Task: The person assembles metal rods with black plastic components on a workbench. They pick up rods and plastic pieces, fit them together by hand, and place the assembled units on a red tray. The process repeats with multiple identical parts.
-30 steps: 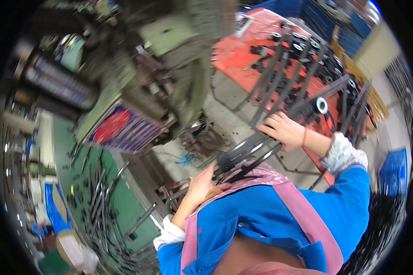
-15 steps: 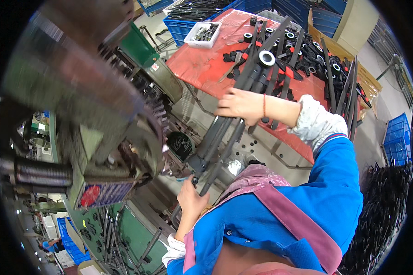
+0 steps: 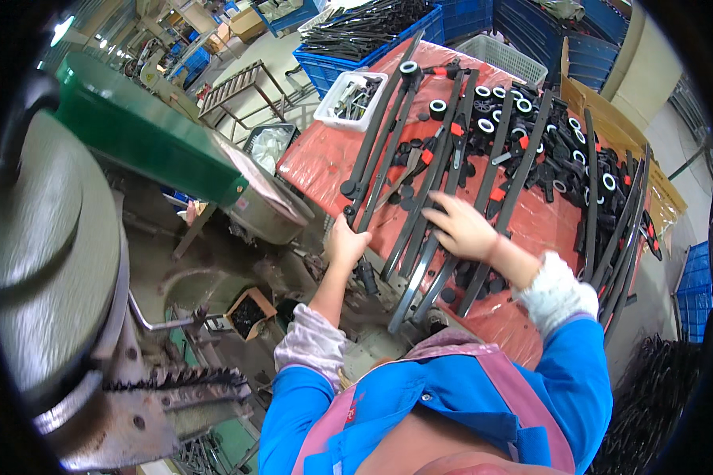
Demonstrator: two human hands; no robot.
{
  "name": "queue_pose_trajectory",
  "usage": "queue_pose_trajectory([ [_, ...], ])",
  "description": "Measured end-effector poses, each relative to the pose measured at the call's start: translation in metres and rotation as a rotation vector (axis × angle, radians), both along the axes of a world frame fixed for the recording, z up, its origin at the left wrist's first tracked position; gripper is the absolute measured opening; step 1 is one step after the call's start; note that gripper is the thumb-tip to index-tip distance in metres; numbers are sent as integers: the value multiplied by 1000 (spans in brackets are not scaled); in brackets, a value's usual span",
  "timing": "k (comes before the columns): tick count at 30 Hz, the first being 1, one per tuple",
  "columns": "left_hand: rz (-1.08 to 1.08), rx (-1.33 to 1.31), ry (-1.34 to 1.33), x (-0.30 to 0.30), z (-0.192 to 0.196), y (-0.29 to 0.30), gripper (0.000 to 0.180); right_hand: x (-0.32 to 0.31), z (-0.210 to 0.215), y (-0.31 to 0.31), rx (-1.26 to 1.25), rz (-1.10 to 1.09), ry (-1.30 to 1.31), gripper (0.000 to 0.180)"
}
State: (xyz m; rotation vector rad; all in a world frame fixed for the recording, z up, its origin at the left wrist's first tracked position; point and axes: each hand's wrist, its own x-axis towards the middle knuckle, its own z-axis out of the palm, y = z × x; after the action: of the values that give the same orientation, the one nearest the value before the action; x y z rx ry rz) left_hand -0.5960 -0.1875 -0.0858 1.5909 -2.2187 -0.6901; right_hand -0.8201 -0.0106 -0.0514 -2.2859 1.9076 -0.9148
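Note:
A long black tubular frame [image 3: 388, 119] with a white-ringed wheel [image 3: 409, 69] at its far end lies along the left part of the red-covered table [image 3: 313, 170]. My left hand [image 3: 347, 244] is closed round its near end, beside a black round fitting [image 3: 348, 188]. To the right, my right hand [image 3: 463, 229] hovers over or touches several long black bars [image 3: 428, 249], fingers spread; exact contact is unclear. Those bars carry red clips [image 3: 457, 129], and their near ends stick out past the table's front edge. No object shows in the right hand.
White-ringed black wheels [image 3: 523, 105] and small black parts heap at the table's right. A white tray [image 3: 348, 99] of small parts sits at the far left. On my left stand a machine with a large round grey disc [image 3: 47, 237] and a green guard [image 3: 142, 134].
The black frame, earlier held in both hands off the table's near left edge, now lies on the table. My right hand has left it for the bars. The view has swung toward the table.

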Motion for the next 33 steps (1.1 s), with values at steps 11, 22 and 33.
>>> queue_pose_trajectory([
  [11, -90, -199, -182, -32, -81, -87, 69, 6, -58, 116, 280, -125, -265, 31],
  [22, -513, -367, 21, 156, -39, 141, 31, 130, -28, -12, 200, 354, -186, 16],
  [33, 405, -156, 154, 438, -46, 351, 22, 383, -80, -195, 161, 462, 151, 19],
])
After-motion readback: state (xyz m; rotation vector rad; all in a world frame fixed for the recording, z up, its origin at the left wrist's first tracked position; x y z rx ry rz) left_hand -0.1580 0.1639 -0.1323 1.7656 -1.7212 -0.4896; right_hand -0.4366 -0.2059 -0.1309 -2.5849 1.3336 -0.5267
